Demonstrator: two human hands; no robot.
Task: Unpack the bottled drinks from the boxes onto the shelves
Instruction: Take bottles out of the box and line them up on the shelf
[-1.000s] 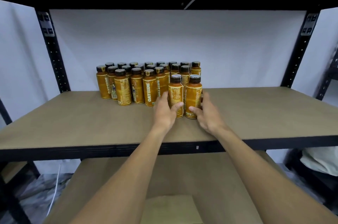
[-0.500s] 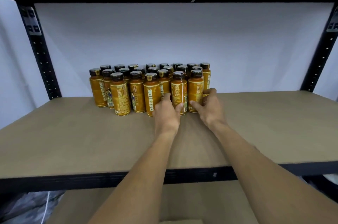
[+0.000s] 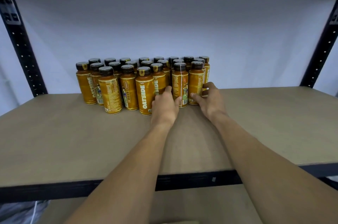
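Several orange bottles with dark caps stand packed in rows [image 3: 128,84] at the back of the tan shelf [image 3: 73,141]. At the group's front right, my left hand [image 3: 164,103] grips the base of one bottle [image 3: 180,84], thumb and fingers on either side of it. Right beside it, my right hand [image 3: 210,98] wraps around the bottle at the right end [image 3: 196,81]. Both bottles stand upright on the shelf, touching the rows behind them.
A white wall backs the shelf. Black perforated uprights stand at the left [image 3: 22,51] and right [image 3: 321,48]. A black rail [image 3: 54,189] edges the shelf front, with a lower shelf [image 3: 182,205] beneath. The board's right half [image 3: 274,123] is bare.
Both hands have pushed their two bottles back from the shelf's middle until they joined the front right of the group. The view has moved closer to the shelf.
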